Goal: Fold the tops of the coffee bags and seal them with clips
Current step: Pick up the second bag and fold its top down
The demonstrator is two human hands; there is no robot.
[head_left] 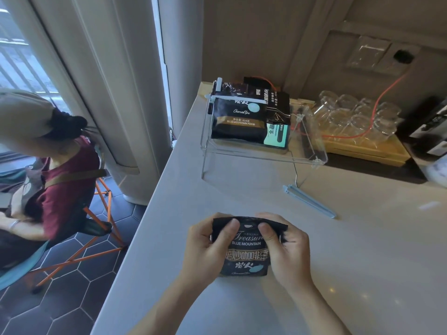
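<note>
Pale tabletop (242, 194), near edge: coffee bag (246, 250) gripped at top corners by left hand (208, 247) and right hand (287, 247). Fold top flat and even, crease firmly. Blue clip (309, 201) near, loose.

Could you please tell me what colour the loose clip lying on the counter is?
Pale blue; the clip shows best in the head view.

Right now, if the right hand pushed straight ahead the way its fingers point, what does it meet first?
The right hand grips the bag, fingers aimed up and left. Past the bag lies bare counter, then probably the clear rack; depth unclear.
</note>
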